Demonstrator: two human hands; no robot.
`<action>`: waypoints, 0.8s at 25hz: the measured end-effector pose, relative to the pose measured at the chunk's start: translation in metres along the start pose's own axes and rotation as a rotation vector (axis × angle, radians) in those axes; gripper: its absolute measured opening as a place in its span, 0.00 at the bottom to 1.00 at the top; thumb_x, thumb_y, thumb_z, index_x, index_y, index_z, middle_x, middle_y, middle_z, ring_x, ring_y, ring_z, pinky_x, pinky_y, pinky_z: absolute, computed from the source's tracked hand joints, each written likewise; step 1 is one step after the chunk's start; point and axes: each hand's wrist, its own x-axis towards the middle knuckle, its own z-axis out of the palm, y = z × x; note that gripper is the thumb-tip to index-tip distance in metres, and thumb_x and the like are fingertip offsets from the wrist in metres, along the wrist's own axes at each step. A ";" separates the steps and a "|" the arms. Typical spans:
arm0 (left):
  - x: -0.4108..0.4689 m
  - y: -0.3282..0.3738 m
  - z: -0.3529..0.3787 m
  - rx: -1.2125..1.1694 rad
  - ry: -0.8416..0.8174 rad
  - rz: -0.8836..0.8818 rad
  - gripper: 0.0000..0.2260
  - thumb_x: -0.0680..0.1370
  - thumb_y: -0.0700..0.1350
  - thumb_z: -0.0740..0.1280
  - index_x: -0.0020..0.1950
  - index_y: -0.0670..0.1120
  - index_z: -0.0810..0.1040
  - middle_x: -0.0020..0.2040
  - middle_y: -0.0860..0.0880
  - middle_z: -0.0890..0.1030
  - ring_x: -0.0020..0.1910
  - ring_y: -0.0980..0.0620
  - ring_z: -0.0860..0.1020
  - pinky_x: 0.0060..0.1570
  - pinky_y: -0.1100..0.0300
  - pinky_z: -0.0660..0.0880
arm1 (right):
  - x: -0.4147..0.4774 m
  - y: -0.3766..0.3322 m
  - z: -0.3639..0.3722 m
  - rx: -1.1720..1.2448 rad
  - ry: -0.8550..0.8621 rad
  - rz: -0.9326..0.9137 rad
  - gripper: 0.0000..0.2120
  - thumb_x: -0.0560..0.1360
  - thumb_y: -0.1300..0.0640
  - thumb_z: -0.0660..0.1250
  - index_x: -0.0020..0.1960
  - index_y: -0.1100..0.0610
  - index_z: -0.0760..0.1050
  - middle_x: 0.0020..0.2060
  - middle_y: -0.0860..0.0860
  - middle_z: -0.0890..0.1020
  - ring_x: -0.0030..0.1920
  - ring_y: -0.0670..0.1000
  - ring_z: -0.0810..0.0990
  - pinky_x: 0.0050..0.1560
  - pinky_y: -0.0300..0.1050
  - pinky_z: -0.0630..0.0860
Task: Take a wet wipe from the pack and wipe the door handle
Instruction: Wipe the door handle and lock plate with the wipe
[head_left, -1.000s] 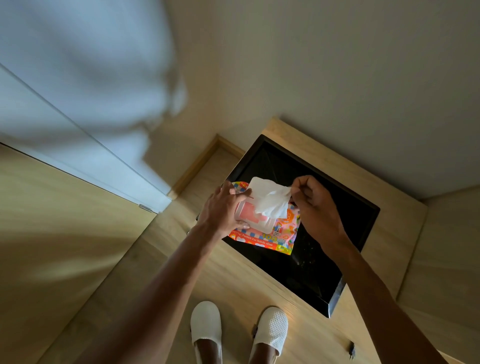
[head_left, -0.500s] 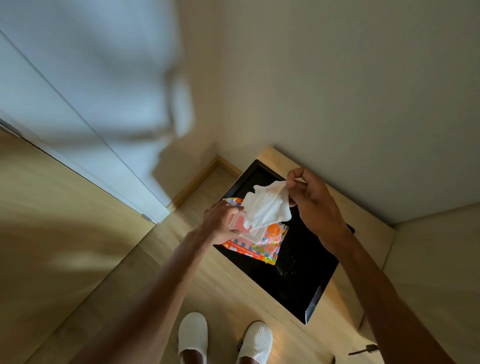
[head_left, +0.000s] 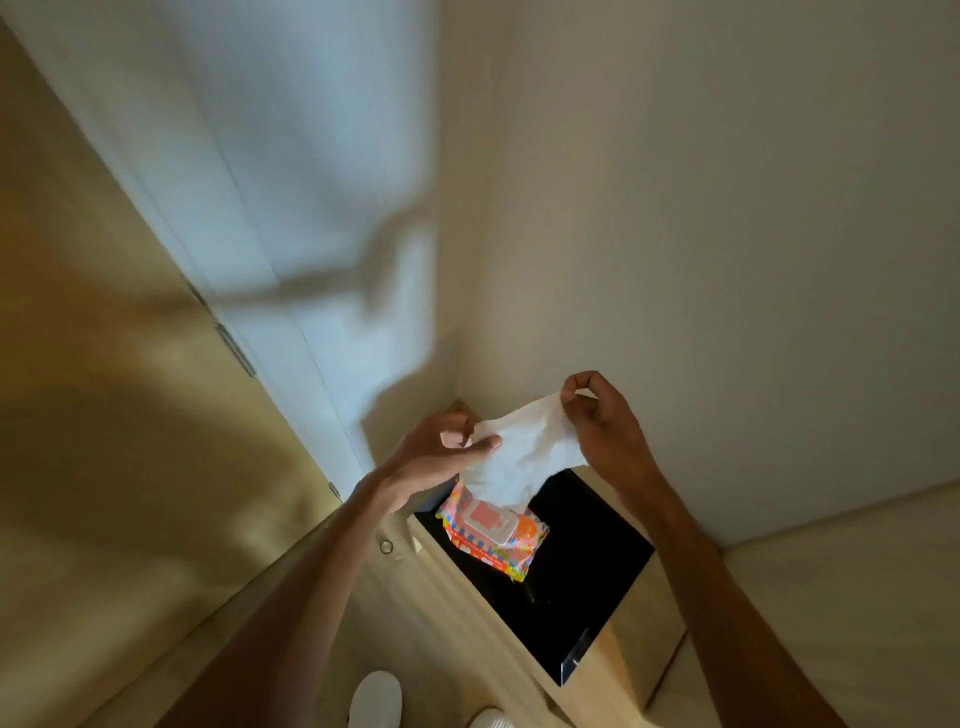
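Observation:
A white wet wipe (head_left: 522, 457) hangs spread between both hands above the pack. My right hand (head_left: 605, 421) pinches its upper corner with fingertips. My left hand (head_left: 441, 449) grips its left edge between thumb and fingers. The colourful wipe pack (head_left: 493, 535), with a pink lid, lies below on a black glossy panel (head_left: 582, 587) set in a low wooden cabinet. No door handle can be made out; the image is blurred by motion.
A wooden door or panel (head_left: 104, 415) fills the left, with a metal plate (head_left: 236, 349) on its edge. A beige wall (head_left: 727, 260) stands behind the cabinet. White slippers (head_left: 375, 699) show at the bottom. A small ring (head_left: 386, 546) sits on the cabinet's front.
The wipe has come fully out of the pack and been lifted. My left hand left the pack and took the wipe's edge. The view has tilted upward.

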 end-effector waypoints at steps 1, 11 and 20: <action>-0.018 0.016 -0.009 -0.022 0.002 0.010 0.16 0.68 0.60 0.72 0.42 0.47 0.78 0.46 0.48 0.85 0.51 0.52 0.82 0.52 0.58 0.73 | -0.006 -0.019 -0.002 -0.002 0.005 0.002 0.05 0.80 0.58 0.60 0.47 0.52 0.73 0.42 0.50 0.82 0.40 0.48 0.78 0.37 0.34 0.74; -0.217 0.078 -0.100 -0.176 0.377 0.072 0.13 0.72 0.58 0.70 0.50 0.52 0.82 0.42 0.46 0.85 0.38 0.52 0.80 0.43 0.58 0.77 | -0.069 -0.153 0.062 0.166 -0.585 0.028 0.13 0.72 0.54 0.73 0.55 0.46 0.78 0.43 0.52 0.86 0.42 0.50 0.80 0.44 0.47 0.72; -0.370 0.047 -0.181 -0.014 0.635 0.062 0.07 0.75 0.57 0.67 0.48 0.58 0.82 0.43 0.48 0.85 0.37 0.58 0.80 0.36 0.66 0.76 | -0.158 -0.219 0.193 0.451 -0.954 0.145 0.28 0.65 0.45 0.76 0.62 0.53 0.78 0.52 0.57 0.83 0.51 0.56 0.81 0.54 0.49 0.74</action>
